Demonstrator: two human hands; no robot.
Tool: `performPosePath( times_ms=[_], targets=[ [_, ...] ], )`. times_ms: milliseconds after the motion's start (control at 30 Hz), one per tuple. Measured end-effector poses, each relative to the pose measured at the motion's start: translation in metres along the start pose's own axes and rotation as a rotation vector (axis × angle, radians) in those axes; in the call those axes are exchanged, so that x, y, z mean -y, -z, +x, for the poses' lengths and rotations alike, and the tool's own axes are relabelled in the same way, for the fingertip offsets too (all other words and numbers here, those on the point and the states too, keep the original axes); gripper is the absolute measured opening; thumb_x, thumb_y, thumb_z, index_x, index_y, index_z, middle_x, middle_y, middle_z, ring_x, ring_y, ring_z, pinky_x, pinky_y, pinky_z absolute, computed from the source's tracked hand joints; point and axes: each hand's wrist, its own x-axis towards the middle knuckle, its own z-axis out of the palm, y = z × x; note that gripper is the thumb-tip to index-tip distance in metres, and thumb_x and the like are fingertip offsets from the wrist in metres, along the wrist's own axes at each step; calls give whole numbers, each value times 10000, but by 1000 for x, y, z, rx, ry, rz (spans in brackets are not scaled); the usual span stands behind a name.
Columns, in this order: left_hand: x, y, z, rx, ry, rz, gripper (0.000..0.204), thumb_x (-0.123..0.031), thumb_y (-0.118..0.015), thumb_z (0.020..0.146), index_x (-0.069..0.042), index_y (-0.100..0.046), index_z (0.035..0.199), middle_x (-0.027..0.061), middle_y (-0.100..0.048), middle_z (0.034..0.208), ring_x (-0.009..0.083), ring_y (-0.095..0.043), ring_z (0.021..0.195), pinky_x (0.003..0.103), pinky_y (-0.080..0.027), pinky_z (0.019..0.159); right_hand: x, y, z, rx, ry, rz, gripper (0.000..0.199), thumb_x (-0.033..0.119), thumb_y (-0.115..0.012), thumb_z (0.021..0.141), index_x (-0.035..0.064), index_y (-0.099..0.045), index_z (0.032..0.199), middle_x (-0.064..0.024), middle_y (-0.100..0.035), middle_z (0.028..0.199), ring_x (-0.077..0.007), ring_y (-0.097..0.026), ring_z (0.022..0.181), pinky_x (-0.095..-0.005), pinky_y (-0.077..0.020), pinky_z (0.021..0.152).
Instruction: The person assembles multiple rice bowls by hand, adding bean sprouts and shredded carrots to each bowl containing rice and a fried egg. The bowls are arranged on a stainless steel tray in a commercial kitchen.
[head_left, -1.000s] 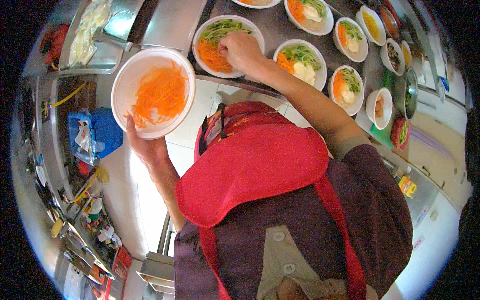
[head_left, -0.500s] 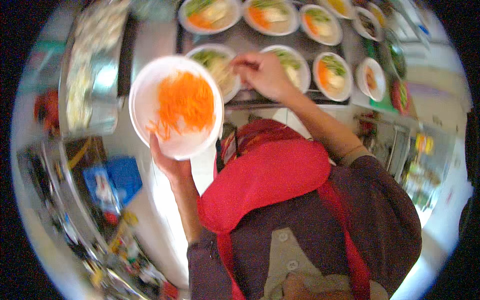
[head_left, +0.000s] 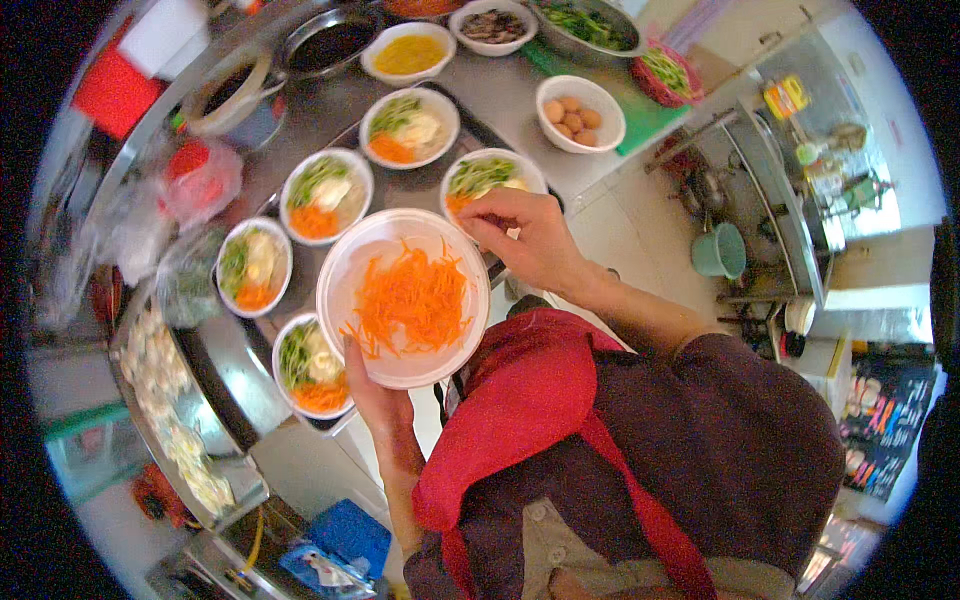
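My left hand (head_left: 380, 400) holds up a white bowl (head_left: 338, 330) of shredded carrot (head_left: 412, 300), its thumb over the near rim. At that bowl's right rim hangs my right hand (head_left: 525, 235), fingers pinched together; whatever they hold is too small to make out. Just beyond them a white bowl (head_left: 543, 178) contains green sprouts, something pale and a little carrot. Several similar bowls stand on a dark tray: a far bowl (head_left: 410, 127), a left bowl (head_left: 327, 196), a farther left bowl (head_left: 254, 267) and a near bowl (head_left: 318, 366). The raised carrot bowl hides part of the tray.
Brown eggs (head_left: 572, 120) fill a bowl at the right, beside a green board (head_left: 650, 128). Along the back stand a bowl of yellow food (head_left: 407, 55), a bowl of dark strips (head_left: 494, 27) and a metal bowl of greens (head_left: 590, 25). A pink basket (head_left: 667, 75) sits right.
The view has turned, bringing the eggs and the back bowls into fuller sight. My right hand has come from over a tray bowl to the carrot bowl's rim. My left hand still holds the carrot bowl.
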Motion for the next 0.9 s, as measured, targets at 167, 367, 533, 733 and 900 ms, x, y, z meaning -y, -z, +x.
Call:
performPosePath(
  times_ms=[167,367,533,733,900],
  targets=[
    [31,-100,46,129,-3,77,518,-353,-369,955,-6,-319,1337,128,-413,1336,246,-421,1223,379,-351,1011,-46,103,10,-196,-64,-14,145,73,-605,833,-26,-645,932,-51,-636,785,-82,-570,633,-220,-475,574],
    [79,-218,109,253,13,183,534,-412,-363,951,-15,-357,1307,141,-471,1284,268,-532,1113,413,-475,876,-166,236,32,-395,-218,-76,217,149,-620,827,-11,-636,973,-55,-639,764,-96,-574,626,-248,-477,553],
    [106,-282,130,257,20,164,524,-415,-373,946,-33,-365,1305,137,-480,1277,270,-548,1094,419,-494,846,-182,297,41,-281,-360,72,234,163,-612,839,-7,-628,999,-49,-633,782,-73,-562,624,-212,-463,533],
    [132,-307,137,252,-54,306,577,-430,-446,922,7,-385,1295,123,-470,1288,226,-516,1131,336,-440,920,-132,302,99,45,192,-157,289,177,-626,815,27,-620,1062,-97,-648,927,-178,-599,766,-280,-487,698],
    [131,-336,118,304,-42,438,574,-418,-473,911,18,-394,1276,137,-534,1197,214,-557,1064,342,-458,890,-154,253,162,311,627,-569,388,258,-572,828,80,-544,1172,-153,-507,1202,-344,-490,1082,-417,-391,941]
  ],
)
